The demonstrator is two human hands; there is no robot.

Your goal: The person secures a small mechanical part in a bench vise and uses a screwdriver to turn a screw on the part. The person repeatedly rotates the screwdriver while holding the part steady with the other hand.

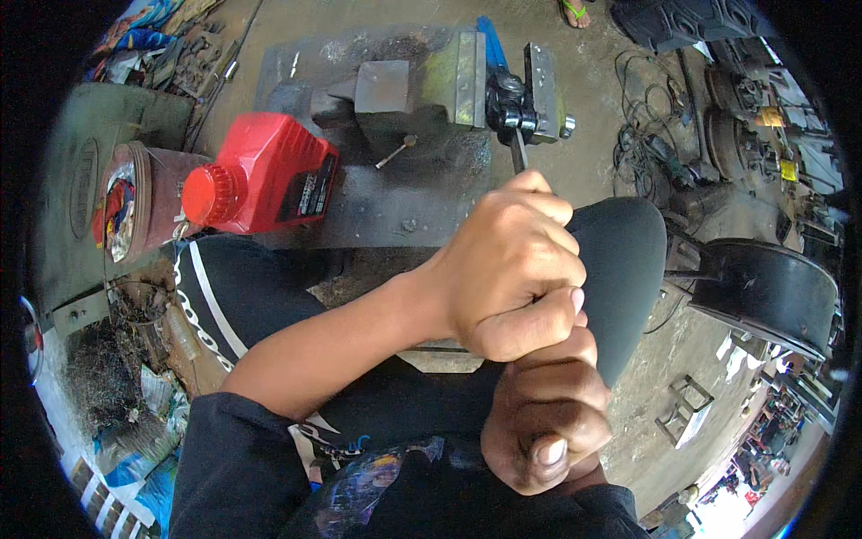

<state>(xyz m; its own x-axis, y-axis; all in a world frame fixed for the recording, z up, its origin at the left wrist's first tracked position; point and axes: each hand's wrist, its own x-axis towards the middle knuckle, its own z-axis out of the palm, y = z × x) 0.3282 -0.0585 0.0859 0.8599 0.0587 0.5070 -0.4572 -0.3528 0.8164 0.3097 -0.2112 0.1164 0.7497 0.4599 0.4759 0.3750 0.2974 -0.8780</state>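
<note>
My left hand [521, 269] is closed in a fist around a narrow metal bar [520, 151]. The bar's far end reaches a black metal part [514, 101] held between the jaws of a bench vise [382, 87]. Directly below and touching the left hand, my right hand [548, 413] is also clenched, thumb toward me, in line with the bar. The bar's near end is hidden inside my fists. A red plastic jug [269, 175] with a ridged red cap lies tilted at the left, near the vise's dark metal base plate [404, 198].
Left of the jug is a bucket [135, 202] with colourful cloth inside. Coiled cables [642, 126] lie on the floor to the right, near a black round drum [763, 296]. A small metal frame [685, 410] stands lower right. Another person's foot [576, 13] shows at the top.
</note>
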